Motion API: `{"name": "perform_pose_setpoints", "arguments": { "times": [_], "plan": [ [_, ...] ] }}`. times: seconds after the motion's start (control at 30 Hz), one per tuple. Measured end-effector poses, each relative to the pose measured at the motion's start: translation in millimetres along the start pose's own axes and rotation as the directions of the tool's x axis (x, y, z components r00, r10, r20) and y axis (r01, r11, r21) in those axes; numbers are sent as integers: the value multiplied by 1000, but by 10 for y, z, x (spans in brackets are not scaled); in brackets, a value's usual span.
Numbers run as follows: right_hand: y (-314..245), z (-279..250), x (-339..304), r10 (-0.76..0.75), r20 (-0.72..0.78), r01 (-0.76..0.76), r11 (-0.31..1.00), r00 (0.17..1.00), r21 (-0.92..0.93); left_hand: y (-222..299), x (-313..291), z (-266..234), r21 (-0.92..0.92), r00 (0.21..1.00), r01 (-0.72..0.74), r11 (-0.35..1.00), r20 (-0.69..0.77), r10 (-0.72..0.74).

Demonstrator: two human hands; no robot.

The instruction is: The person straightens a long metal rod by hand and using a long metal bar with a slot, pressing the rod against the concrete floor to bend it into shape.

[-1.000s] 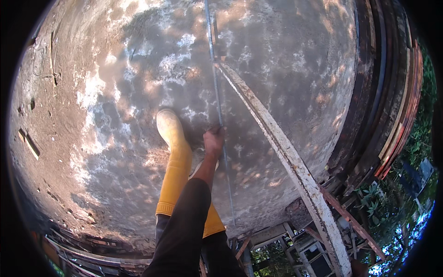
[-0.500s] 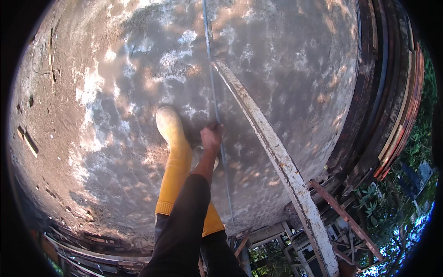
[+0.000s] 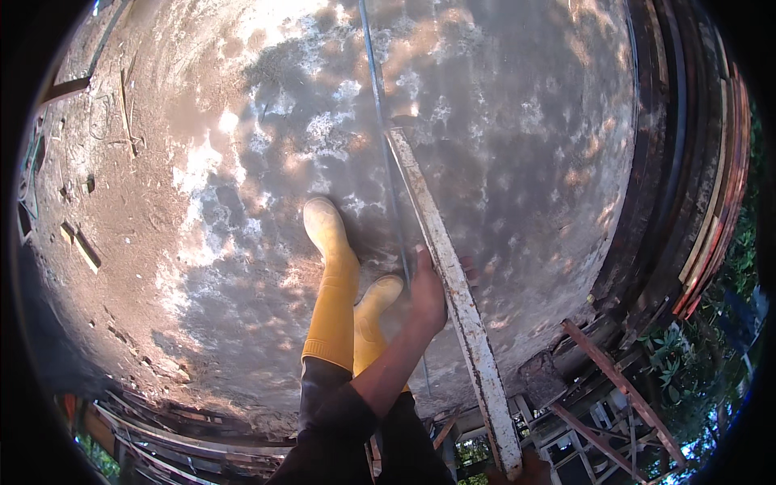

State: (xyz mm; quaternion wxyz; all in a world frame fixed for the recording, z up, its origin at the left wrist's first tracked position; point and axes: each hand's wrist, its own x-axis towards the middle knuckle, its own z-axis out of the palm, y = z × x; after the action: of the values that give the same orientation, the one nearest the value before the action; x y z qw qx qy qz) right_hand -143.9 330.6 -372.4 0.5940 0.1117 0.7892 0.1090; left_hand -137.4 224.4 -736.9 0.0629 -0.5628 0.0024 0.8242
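Observation:
A long metal bar (image 3: 470,323) with chipped, rust-flecked white paint slants from the middle of the head view to the lower edge. My left hand (image 3: 430,295) is closed around its middle, the thumb on the left side and fingertips showing past the right side. At the bar's near end my right hand (image 3: 527,469), dark and partly cut off by the lower edge, grips it. Beside the bar's far tip a thin grey rod (image 3: 377,89) runs along the ground; its nearer part passes behind my left hand.
My yellow rubber boots (image 3: 330,311) stand left of the bar on mottled concrete ground (image 3: 533,162). Stacked long beams (image 3: 675,162) line the right side. A reddish-brown frame (image 3: 622,388) stands lower right. Wood scraps (image 3: 85,250) lie at left, with more piled lengths (image 3: 186,453) at lower left.
My left hand has left the thin rod and taken hold of the white bar's middle. The bar's near end has swung left, and its far tip has shifted slightly nearer.

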Motion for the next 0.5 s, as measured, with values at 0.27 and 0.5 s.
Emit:
{"name": "perform_pose_setpoints", "arguments": {
  "times": [0.27,0.5],
  "plan": [
    [76,15,200,57,32,-57,998,998,5,8,-213,391,734,912,-120,668,-184,366],
    [560,369,497,-140,-105,158,971,985,182,3,-165,439,808,876,15,589,-295,382]
  ]
}}
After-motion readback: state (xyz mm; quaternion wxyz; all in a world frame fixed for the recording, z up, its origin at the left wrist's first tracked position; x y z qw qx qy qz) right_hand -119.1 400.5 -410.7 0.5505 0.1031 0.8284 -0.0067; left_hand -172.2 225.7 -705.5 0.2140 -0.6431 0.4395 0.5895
